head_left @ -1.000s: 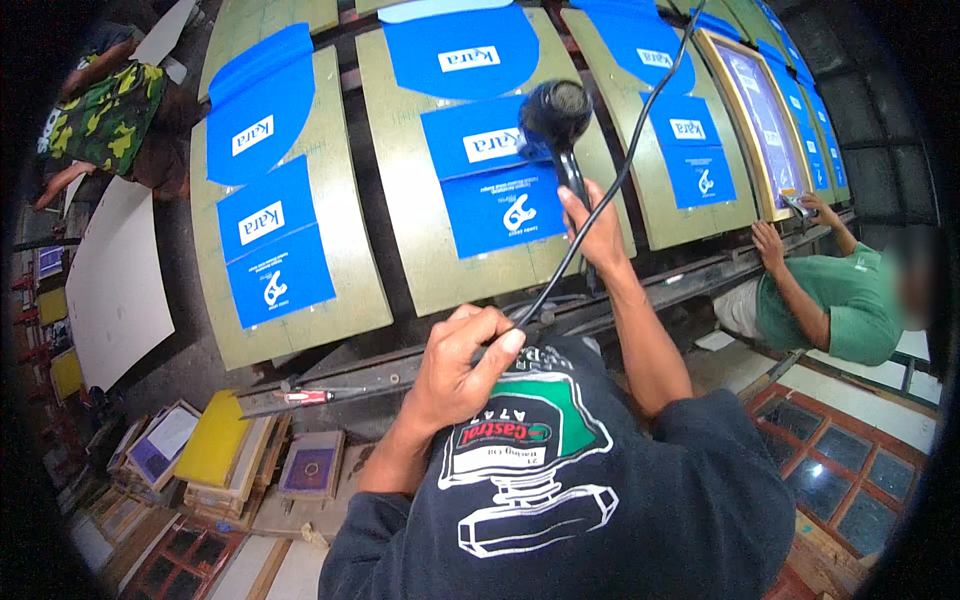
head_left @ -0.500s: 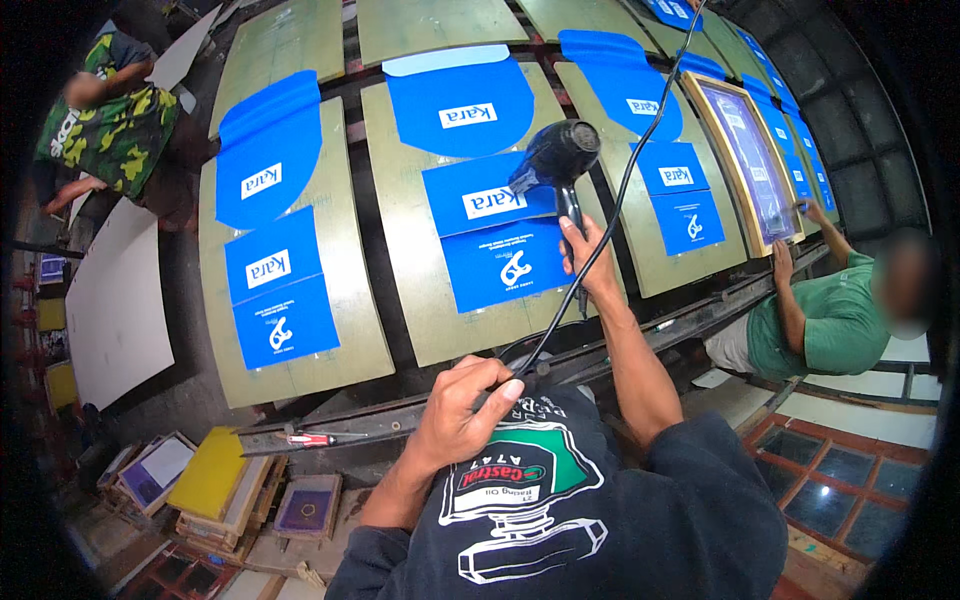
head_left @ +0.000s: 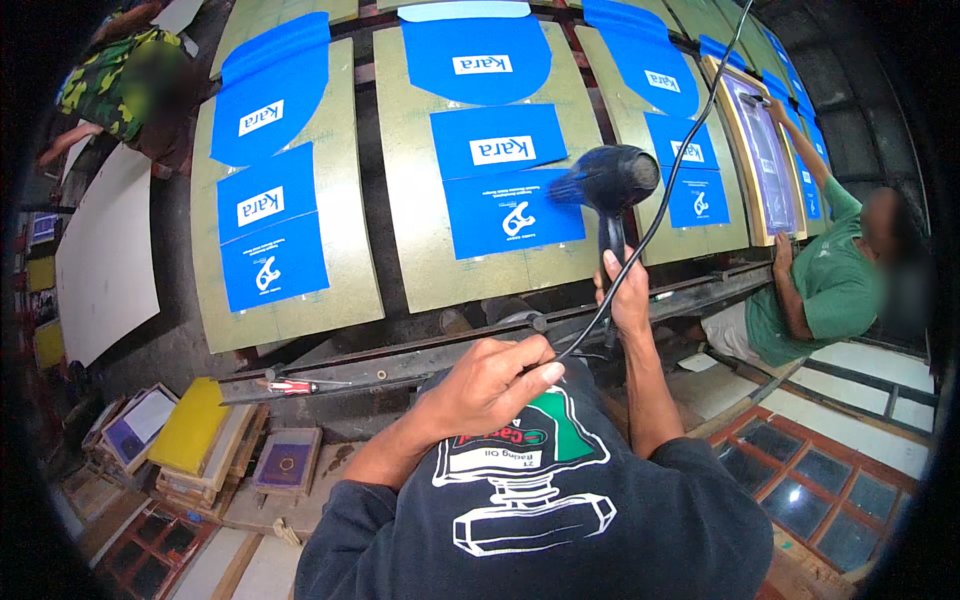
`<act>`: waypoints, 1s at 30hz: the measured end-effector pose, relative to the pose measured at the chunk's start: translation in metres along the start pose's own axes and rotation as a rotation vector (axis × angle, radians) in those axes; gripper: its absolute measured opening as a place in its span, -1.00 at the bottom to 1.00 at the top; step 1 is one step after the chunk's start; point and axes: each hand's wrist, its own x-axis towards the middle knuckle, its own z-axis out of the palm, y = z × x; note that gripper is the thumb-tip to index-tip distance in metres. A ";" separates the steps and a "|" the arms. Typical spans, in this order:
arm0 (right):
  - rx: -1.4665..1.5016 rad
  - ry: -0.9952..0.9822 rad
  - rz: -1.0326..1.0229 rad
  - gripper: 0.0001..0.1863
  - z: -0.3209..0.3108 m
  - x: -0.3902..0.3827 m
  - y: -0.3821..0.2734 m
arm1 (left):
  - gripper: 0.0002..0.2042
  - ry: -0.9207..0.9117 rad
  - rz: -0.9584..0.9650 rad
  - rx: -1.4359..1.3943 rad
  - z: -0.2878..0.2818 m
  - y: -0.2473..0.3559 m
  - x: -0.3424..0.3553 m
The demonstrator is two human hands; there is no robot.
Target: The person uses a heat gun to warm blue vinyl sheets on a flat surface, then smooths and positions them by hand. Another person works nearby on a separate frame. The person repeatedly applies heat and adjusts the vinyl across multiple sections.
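Observation:
A black hair dryer [head_left: 612, 178] is gripped by its handle in my right hand [head_left: 626, 292], its nozzle pointing left over the lower blue printed panel [head_left: 480, 222]. Above that panel on the same board lie another blue panel [head_left: 545, 125] and a round-ended blue piece [head_left: 478, 85]. The dryer's black cord [head_left: 667, 190] runs up past the right side of the dryer to the top edge. Lower down, the cord passes through the closed fingers of my left hand [head_left: 492, 385], held in front of my chest.
More boards with blue printed pieces lie left [head_left: 285, 200] and right. At right, a person in a green shirt [head_left: 835, 270] works at a wood-framed screen [head_left: 765, 160]. Someone in camouflage [head_left: 105, 95] stands far left. A red screwdriver [head_left: 292, 386] rests on the rail; stacked frames [head_left: 190, 430] sit lower left.
My right hand has carried the dryer rightward and a little down, from the upper panel toward the lower one. The view has shifted; the person in green now reaches farther up the screen.

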 end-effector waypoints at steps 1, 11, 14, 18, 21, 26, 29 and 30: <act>0.103 -0.050 0.077 -0.74 0.001 0.001 0.003 | -0.79 -0.017 -0.016 -0.005 0.002 0.001 0.000; 0.033 -0.208 0.050 -0.73 0.052 -0.007 0.003 | -0.77 0.130 -0.046 0.087 -0.006 -0.004 -0.010; 0.030 -0.186 0.013 -0.72 0.051 -0.009 0.006 | -0.79 0.125 -0.130 0.076 -0.004 -0.001 -0.010; -0.008 -0.175 -0.011 -0.75 0.037 -0.003 0.010 | -0.78 0.138 -0.004 0.116 0.000 0.009 -0.008; -0.148 0.014 -0.035 -0.67 0.025 -0.001 0.013 | -0.74 0.052 -0.084 0.054 0.004 0.002 -0.002; 0.035 -0.014 0.033 -0.72 0.016 -0.004 0.009 | -0.80 0.044 -0.040 0.025 0.017 0.006 -0.012; 0.057 -0.062 0.019 -0.76 0.018 0.003 0.011 | -0.83 0.016 -0.030 0.025 0.015 0.008 -0.005; 0.079 -0.071 0.052 -0.77 0.021 0.003 0.008 | -0.83 0.013 -0.018 0.031 0.014 0.007 -0.003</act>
